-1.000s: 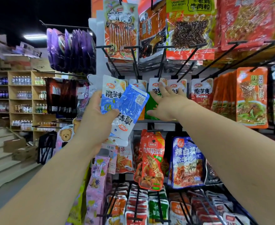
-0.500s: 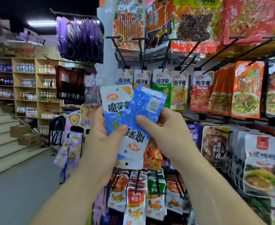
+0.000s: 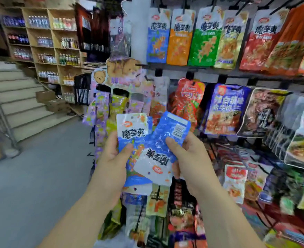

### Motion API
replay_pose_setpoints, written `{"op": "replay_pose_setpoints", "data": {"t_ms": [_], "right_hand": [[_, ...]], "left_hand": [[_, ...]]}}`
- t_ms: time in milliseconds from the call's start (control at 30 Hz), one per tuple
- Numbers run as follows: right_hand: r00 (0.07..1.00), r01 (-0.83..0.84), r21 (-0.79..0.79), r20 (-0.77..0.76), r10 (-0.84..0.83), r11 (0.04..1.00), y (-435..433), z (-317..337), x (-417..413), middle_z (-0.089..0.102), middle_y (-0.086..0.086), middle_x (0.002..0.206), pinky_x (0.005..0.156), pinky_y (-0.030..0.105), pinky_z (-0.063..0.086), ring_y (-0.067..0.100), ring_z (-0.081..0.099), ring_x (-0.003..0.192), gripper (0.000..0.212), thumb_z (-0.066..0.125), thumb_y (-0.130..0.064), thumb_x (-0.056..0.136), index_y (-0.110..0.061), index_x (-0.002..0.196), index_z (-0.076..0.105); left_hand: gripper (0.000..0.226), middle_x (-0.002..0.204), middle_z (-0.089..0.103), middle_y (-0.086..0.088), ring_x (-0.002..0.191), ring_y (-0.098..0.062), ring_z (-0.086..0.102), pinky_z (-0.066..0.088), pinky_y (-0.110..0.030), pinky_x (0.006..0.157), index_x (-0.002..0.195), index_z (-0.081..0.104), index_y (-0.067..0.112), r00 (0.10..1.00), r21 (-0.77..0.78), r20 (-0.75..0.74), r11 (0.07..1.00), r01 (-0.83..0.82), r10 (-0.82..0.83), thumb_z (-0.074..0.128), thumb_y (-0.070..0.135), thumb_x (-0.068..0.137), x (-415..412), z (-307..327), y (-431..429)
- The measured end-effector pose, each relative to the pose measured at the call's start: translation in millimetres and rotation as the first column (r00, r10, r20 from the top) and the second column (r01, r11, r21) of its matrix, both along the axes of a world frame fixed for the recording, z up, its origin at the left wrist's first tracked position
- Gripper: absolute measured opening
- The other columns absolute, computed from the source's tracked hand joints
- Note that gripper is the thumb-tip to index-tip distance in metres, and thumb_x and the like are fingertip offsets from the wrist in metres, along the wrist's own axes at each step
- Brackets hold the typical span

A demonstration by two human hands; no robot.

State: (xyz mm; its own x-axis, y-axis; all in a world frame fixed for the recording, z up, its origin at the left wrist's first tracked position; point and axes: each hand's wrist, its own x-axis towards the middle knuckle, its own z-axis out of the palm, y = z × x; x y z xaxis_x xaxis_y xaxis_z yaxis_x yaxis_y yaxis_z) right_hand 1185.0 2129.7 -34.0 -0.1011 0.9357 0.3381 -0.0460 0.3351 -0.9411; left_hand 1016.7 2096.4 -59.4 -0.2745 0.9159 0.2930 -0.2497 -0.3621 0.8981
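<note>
Left hand (image 3: pixel 111 163) of mine grips the upright packet (image 3: pixel 132 129), thumb pressed on its blue front, fingers hidden behind it. My right hand (image 3: pixel 188 158) pinches the flipped packet (image 3: pixel 159 149), thumb on its shiny blue face just beside the barcode label; its print reads upside down at the lower end. The flipped packet lies tilted across the upright one's right side, touching and overlapping it. Both hang in the air before the left end of the rack (image 3: pixel 138 42), below its top row of packets (image 3: pixel 205 38) in blue, orange, green, yellow and red. Lower hooks carry more bags (image 3: pixel 224 110), blurred. Off to the left, stairs (image 3: pixel 16 97) rise from the grey floor (image 3: pixel 31 176), and wooden shelves (image 3: pixel 56 51) hold bottles (image 3: pixel 38 21).
</note>
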Motion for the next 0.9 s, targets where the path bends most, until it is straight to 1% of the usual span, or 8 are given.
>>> {"op": "replay_pose_setpoints", "data": {"t_ms": [133, 233, 367, 500, 600, 667, 767, 900], "right_hand": [[0.999, 0.017, 0.064, -0.031, -0.015, 0.998, -5.3, -17.4, 3.1, 0.077, -0.005, 0.096, 0.044, 0.031, 0.051, 0.025, 0.071, 0.057, 0.027, 0.052, -0.017, 0.107, -0.035, 0.123, 0.064], [0.986, 0.026, 0.313, 0.149, -0.076, 0.949, -8.1, -36.4, 5.0, 0.076, -0.017, 0.109, 0.078, 0.042, 0.062, 0.015, 0.075, 0.096, 0.027, 0.053, -0.023, 0.106, -0.041, 0.119, 0.067], [0.904, -0.104, 0.460, 0.413, -0.109, 0.882, -7.5, -68.8, -2.5, 0.060, -0.018, 0.140, 0.105, 0.009, 0.040, -0.017, 0.047, 0.130, 0.039, 0.054, -0.001, 0.096, -0.029, 0.117, 0.072], [0.891, -0.230, 0.382, 0.453, 0.036, 0.895, -9.1, -87.6, 2.1, 0.055, -0.024, 0.144, 0.110, 0.010, 0.035, -0.016, 0.046, 0.133, 0.051, 0.043, 0.001, 0.088, -0.018, 0.124, 0.074], [0.963, -0.192, 0.267, 0.237, 0.129, 0.944, -12.8, -78.6, 3.7, 0.065, -0.031, 0.129, 0.105, 0.025, 0.050, -0.001, 0.059, 0.126, 0.036, 0.054, -0.013, 0.093, -0.028, 0.118, 0.075], [0.988, -0.034, 0.318, 0.154, -0.016, 0.947, -11.9, -73.1, 1.9, 0.063, -0.023, 0.120, 0.095, 0.040, 0.056, 0.011, 0.065, 0.115, 0.024, 0.069, -0.025, 0.089, -0.040, 0.107, 0.072], [0.997, 0.047, 0.223, 0.044, -0.058, 0.974, -5.1, -66.0, 2.4, 0.062, -0.002, 0.118, 0.071, 0.049, 0.061, 0.027, 0.072, 0.089, 0.047, 0.079, -0.029, 0.079, -0.055, 0.111, 0.057], [0.986, -0.165, 0.024, -0.034, 0.166, 0.986, 7.5, -48.2, 8.2, 0.070, -0.010, 0.117, 0.066, 0.034, 0.062, 0.019, 0.075, 0.094, 0.083, 0.080, -0.003, 0.084, -0.048, 0.142, 0.042]], "left_hand": [[0.032, 0.122, 0.075, 0.000, 0.101, -0.029, 0.076, 0.064, -0.053, 0.074, 0.123, 0.061, 0.037, 0.992, -0.104, -0.025, 0.986, -0.127, 0.125, 0.048, 0.011, 0.110, -12.4, -29.7, -7.9], [0.032, 0.115, 0.078, -0.001, 0.089, -0.023, 0.076, 0.064, -0.044, 0.064, 0.118, 0.063, 0.035, 0.987, -0.172, 0.010, 0.973, -0.156, 0.160, 0.047, 0.008, 0.110, -15.6, -41.3, -13.2], [0.031, 0.115, 0.078, -0.002, 0.091, -0.024, 0.076, 0.064, -0.039, 0.064, 0.121, 0.062, 0.030, 0.989, -0.209, 0.061, 0.970, -0.122, 0.137, 0.048, 0.005, 0.108, -7.1, -44.7, -18.0], [0.031, 0.116, 0.077, -0.004, 0.086, -0.022, 0.077, 0.058, -0.033, 0.053, 0.124, 0.061, 0.029, 0.988, -0.218, 0.080, 0.970, -0.109, 0.129, 0.049, 0.006, 0.108, 2.7, -42.9, -24.1], [0.031, 0.118, 0.077, -0.006, 0.087, -0.024, 0.077, 0.061, -0.035, 0.057, 0.125, 0.062, 0.026, 0.993, -0.184, 0.042, 0.977, -0.105, 0.114, 0.049, 0.005, 0.107, 15.3, -44.2, -28.0], [0.034, 0.120, 0.076, -0.005, 0.102, -0.031, 0.076, 0.064, -0.046, 0.075, 0.126, 0.062, 0.025, 0.993, -0.135, -0.011, 0.984, -0.117, 0.116, 0.049, 0.001, 0.107, 28.5, -45.5, -29.2], [0.036, 0.122, 0.076, -0.007, 0.113, -0.040, 0.071, 0.059, -0.059, 0.091, 0.131, 0.060, 0.021, 0.987, -0.074, -0.043, 0.985, -0.155, 0.152, 0.048, -0.002, 0.106, 47.1, -42.9, -29.3], [0.033, 0.115, 0.078, -0.005, 0.101, -0.028, 0.076, 0.064, -0.047, 0.081, 0.123, 0.062, 0.019, 0.973, 0.005, -0.061, 0.975, -0.224, 0.224, 0.048, -0.004, 0.105, 54.7, -30.7, -29.7]]}}
